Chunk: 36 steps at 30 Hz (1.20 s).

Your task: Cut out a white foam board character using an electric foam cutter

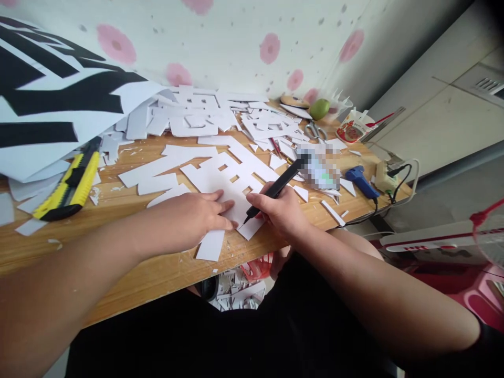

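A white foam-like board piece [208,178] with small rectangular cut-outs lies at a slant near the table's front edge. On its lower part my left hand [200,215] rests palm down, fingers spread, pressing it to the table. My right hand [281,210] is closed around a black pen-shaped craft knife [281,182]. The knife leans up to the right, its thin tip touching the board just beside my left fingertips. A loose white strip [211,245] sticks out below my left hand. Other white cut pieces [157,184] lie to the left.
White scraps [189,118] pile up along the wall. A yellow utility knife [73,181] lies at left by a large black-and-white sheet [79,97]. Scissors [315,131], a green fruit [319,108], a paper cup [352,126], a blue-handled tool [362,181] and a power strip [386,178] stand right.
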Available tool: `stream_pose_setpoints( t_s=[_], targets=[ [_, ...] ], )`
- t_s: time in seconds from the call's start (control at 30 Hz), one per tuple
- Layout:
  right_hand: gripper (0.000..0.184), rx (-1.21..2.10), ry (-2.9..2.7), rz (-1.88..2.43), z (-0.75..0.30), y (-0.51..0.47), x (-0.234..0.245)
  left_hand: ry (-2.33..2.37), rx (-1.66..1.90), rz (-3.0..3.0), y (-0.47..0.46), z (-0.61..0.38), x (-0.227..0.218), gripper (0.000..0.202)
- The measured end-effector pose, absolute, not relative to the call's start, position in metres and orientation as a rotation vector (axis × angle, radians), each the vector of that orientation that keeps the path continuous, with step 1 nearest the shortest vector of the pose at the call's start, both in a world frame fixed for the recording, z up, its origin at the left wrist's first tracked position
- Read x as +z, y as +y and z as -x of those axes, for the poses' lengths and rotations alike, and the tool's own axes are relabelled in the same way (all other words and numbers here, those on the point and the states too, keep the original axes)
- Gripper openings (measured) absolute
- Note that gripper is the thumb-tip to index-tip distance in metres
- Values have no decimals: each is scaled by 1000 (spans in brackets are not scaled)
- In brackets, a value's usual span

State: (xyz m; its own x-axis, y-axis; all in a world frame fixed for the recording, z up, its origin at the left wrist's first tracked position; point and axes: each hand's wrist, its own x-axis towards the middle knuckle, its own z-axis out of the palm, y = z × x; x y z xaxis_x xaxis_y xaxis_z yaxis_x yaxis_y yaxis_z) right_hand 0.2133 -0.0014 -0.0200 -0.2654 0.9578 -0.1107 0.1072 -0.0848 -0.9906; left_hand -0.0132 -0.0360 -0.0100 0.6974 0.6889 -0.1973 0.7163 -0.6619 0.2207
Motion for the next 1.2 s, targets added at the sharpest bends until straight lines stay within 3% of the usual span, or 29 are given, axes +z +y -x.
stream_pose_setpoints(
  t_s=[0.4, 0.73, 1.2],
  targets=[
    [37, 1259, -1670, 1253, -213, -4, -16, 1024, -80, -2741, -36, 14, -11, 75],
    [30, 1339, -1627, 1280, -213, -1, -10, 1004, -28, -2788, -36, 26, -25, 67],
    [28, 1286, -1720, 1232, -215, 8, -4, 1095, -66, -2781, -42, 19, -19, 86]
  ],
)
